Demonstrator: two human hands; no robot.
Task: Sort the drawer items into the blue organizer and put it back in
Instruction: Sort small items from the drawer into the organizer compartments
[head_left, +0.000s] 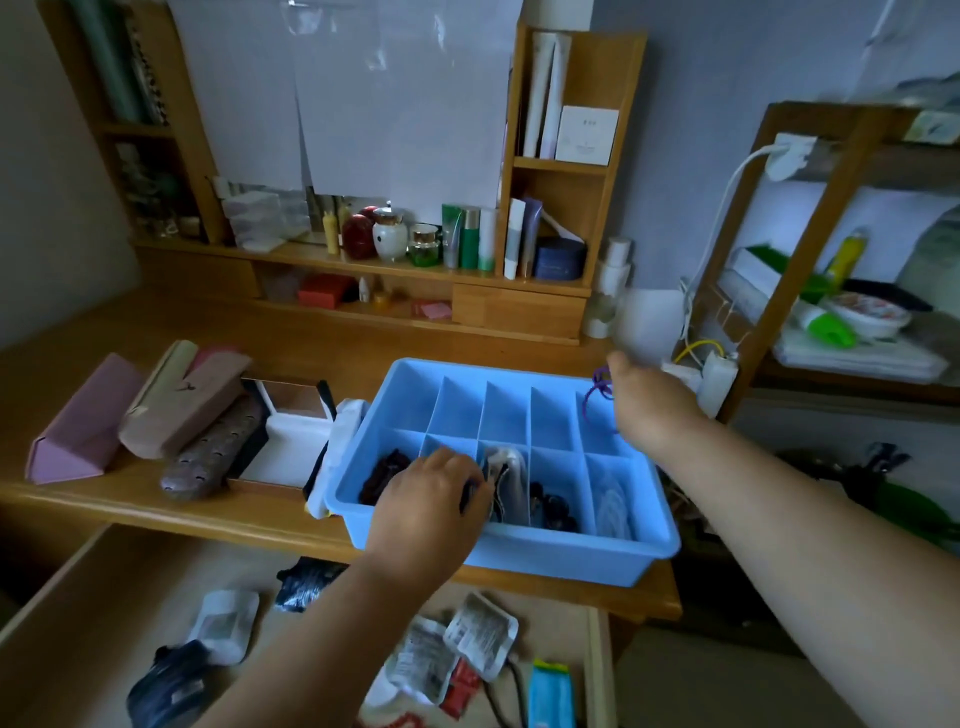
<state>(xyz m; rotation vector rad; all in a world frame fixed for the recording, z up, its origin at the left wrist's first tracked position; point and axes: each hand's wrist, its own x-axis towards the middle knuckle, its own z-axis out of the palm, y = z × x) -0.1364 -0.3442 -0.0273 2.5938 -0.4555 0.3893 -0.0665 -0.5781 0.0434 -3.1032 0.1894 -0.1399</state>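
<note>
Reaching into the blue organizer (498, 551) at frame centre on the counter (156, 509), your left hand (431, 493) curls around a dark item in a front compartment. Your right hand (649, 405) pinches a purple cord (597, 389) above the organizer's back right corner.

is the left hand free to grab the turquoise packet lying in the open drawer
Probably not yet: the left hand is reaching into the blue plastic organizer, fingers on something dark. The turquoise packet lies uncovered in the wooden drawer, so it looks reachable once freed.
</note>
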